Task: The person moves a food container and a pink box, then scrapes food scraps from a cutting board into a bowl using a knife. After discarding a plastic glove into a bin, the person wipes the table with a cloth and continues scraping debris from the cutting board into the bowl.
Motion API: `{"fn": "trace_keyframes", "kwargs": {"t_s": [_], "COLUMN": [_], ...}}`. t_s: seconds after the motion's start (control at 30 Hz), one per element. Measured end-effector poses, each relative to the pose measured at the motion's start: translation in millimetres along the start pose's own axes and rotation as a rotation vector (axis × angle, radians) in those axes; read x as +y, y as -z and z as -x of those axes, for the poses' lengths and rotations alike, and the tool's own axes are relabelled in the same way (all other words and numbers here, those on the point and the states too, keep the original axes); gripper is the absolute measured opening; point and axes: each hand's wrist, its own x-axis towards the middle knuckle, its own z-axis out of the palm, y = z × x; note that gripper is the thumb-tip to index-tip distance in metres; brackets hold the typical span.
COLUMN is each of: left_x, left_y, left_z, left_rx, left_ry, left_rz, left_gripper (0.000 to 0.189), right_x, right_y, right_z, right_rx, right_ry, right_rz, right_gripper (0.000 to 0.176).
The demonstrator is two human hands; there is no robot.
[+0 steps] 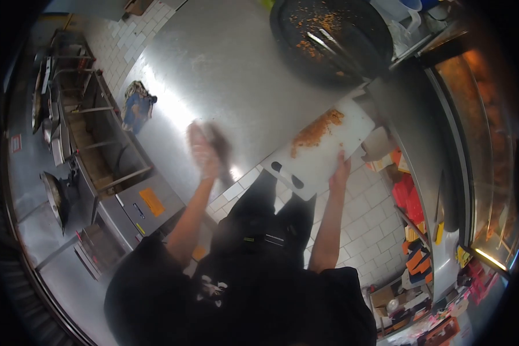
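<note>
A white cutting board [352,124] with two dark handle holes is tilted at the front edge of the steel table [225,69]. Reddish-brown crumbs [317,131] lie along its upper part. My right hand [340,170] grips the board's right edge. Over the table to the left is my left hand [203,153], in what looks like a thin clear glove. It is blurred, and a dark smear beside it cannot be told as shadow or object. The large black pan [352,34] at the back holds scattered crumbs and metal tongs [328,46].
A crumpled blue and tan cloth [137,108] lies on the table's left side. Steel sinks or racks [92,109] stand further left. At the right are a lit glass display case [473,115], red and orange packages [406,199] and a clear jug [406,17]. White tiles [369,219] cover the floor.
</note>
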Motion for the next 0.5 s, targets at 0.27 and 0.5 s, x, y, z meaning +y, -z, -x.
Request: {"fn": "trace_keyframes", "kwargs": {"t_s": [0.27,0.5], "left_x": [82,199], "left_y": [-55,-109], "left_z": [-48,-15], "left_rx": [-0.471,-0.617], "left_ry": [-0.313,-0.537], "left_rz": [-0.006,0.296], "left_gripper": [0.052,0.053], "right_x": [-10,-5], "right_y": [-15,7], "right_z": [12,12], "right_rx": [0.049,0.069], "right_ry": [-0.004,0.064], "right_rz": [0.01,-0.029], "right_gripper": [0.047,0.048]}}
